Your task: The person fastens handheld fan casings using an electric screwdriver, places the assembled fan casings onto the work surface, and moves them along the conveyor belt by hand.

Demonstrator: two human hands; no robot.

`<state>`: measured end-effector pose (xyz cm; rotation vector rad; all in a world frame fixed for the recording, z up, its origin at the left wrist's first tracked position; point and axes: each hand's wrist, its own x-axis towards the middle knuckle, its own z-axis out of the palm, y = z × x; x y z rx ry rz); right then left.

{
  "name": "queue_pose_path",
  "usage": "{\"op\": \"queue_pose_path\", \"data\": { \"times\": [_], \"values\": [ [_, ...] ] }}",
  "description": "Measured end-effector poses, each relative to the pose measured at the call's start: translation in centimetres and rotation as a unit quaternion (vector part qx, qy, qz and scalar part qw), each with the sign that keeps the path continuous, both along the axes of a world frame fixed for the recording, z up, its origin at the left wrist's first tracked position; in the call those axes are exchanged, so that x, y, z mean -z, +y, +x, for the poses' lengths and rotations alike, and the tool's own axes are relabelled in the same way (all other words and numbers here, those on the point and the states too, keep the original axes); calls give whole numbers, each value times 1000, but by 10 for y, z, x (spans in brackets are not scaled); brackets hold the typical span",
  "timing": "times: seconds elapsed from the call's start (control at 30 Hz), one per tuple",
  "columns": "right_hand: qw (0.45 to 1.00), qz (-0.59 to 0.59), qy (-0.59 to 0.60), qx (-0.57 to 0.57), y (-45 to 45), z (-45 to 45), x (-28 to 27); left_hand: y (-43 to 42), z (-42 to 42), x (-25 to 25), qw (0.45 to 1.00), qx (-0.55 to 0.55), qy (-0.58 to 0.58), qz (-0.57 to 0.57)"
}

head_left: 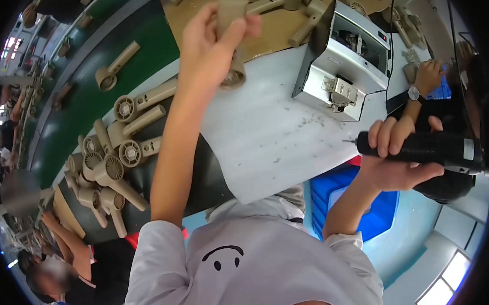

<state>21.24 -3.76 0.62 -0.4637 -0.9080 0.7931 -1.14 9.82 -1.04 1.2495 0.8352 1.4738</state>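
My left hand (210, 47) is raised over the far side of the white work surface, its fingers wrapped round a beige handheld fan body (231, 10). The fan's lower end shows below my wrist; my fingers and palm hide its middle. At the right, my right hand (389, 165) grips a black electric screwdriver (438, 150), held sideways in the air with its thin bit pointing left. The bit touches nothing. Between my hands, farther back, stands a silver screw feeder (355, 55) with an open front and a metal block at its base.
Several beige fans (109, 169) are piled on the dark table at left. More fan parts (303, 8) lie on cardboard at the back. A green conveyor belt (126, 65) carries a single fan. Blue bins (356, 213) stand below right. Co-workers sit at left and right.
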Motion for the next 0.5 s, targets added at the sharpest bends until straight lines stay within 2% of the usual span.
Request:
{"op": "queue_pose_path", "data": {
  "times": [0.1, 0.17, 0.2, 0.27, 0.3, 0.33, 0.4, 0.5],
  "values": [
    [999, 7, -23, 32, 22, -6, 3, -27, -15, -9, 998, 47, -6, -45],
    [998, 2, -33, 51, 36, -8, 8, -42, -17, -8, 984, 95, 62, -135],
    [996, -7, -51, 70, 42, -7, 11, -49, -16, -6, 984, 94, 59, -137],
    [998, 18, -54, 31, 53, -4, 19, -62, -9, 2, 978, 37, 182, -94],
    [994, -30, -79, 72, 55, -6, 20, -63, -3, 2, 985, 3, 169, -36],
    [985, -76, -105, 114, 57, -9, 21, -64, -1, 3, 985, 3, 165, -40],
    [980, -98, -124, 120, 56, -12, 21, -67, -1, 5, 977, 27, 210, -16],
    [971, -131, -152, 134, 61, -19, 21, -69, 2, 10, 976, 24, 215, -9]
  ]
}}
